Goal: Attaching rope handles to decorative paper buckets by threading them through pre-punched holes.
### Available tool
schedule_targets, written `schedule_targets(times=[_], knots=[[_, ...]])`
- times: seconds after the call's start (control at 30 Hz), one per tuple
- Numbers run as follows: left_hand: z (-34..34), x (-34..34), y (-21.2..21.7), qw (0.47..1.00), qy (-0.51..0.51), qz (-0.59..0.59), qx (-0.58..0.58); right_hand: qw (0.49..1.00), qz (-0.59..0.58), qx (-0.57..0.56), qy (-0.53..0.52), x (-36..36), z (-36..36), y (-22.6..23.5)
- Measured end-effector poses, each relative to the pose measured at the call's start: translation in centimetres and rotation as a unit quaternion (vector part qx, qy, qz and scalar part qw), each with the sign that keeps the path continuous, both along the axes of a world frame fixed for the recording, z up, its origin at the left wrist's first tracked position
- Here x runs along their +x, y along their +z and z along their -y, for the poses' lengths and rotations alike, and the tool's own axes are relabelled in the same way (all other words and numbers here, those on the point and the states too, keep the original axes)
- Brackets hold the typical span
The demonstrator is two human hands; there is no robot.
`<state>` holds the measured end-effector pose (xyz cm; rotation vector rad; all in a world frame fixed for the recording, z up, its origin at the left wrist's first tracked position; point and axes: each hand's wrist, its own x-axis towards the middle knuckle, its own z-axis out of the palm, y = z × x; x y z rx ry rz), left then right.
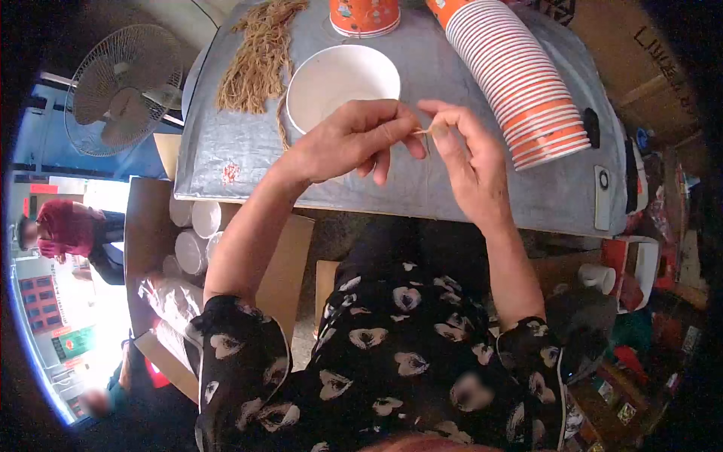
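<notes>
Tan, thin string is pinched between the two hands just above the grey surface. The left hand has its grip closed on one end of the string, thumb and forefinger pressed together, the other fingers curled loosely beneath. The right hand grasps the other end in the same way, its fingertips nearly touching those of the left hand, so only a very short piece of string shows between them; whether it is knotted or looped is too small to tell.

Just behind the left hand sits a white bowl, open side up, its near rim partly hidden by the knuckles. Left of the bowl lies a bundle of the same tan string, spread in a loose heap with one strand trailing down beside the bowl. Beyond the bowl stands an orange cup at the far edge. To the right of the right hand a long stack of orange-and-white paper cups lies on its side, slanting across the surface.

Below the near edge, to the left, an open cardboard box holds more white cups. Further left stands a fan, and a person in red is at the far left.
</notes>
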<state>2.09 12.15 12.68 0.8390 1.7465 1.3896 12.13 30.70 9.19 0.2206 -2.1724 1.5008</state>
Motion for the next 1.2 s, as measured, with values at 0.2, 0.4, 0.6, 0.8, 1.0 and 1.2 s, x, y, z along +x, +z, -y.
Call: schedule_targets(times=[0.2,0.4,0.6,0.8,1.0,1.2], knots=[[0.3,-0.2,0.4,1.0,0.016,-0.007,0.013,0.988,0.121,-0.067,0.063,-1.2,-0.4,0.4],[0.5,0.0,1.1,0.999,0.019,-0.038,0.002,0.966,0.182,-0.162,0.082,-1.1,-0.2,1.4],[0.6,-0.7,1.0,0.999,-0.008,-0.044,0.003,0.99,0.124,-0.047,0.049,-0.8,-0.5,2.6],[1.2,-0.7,-0.2,0.999,0.023,-0.013,0.036,0.988,0.119,-0.08,0.061,-1.3,-0.2,2.2],[1.4,0.1,-1.7,0.994,0.072,-0.027,0.079,0.968,0.171,-0.17,0.073,-1.3,0.2,2.1],[1.8,1.2,-1.9,0.99,0.106,-0.035,0.081,0.981,0.124,-0.128,0.072,-1.6,0.3,1.4]])
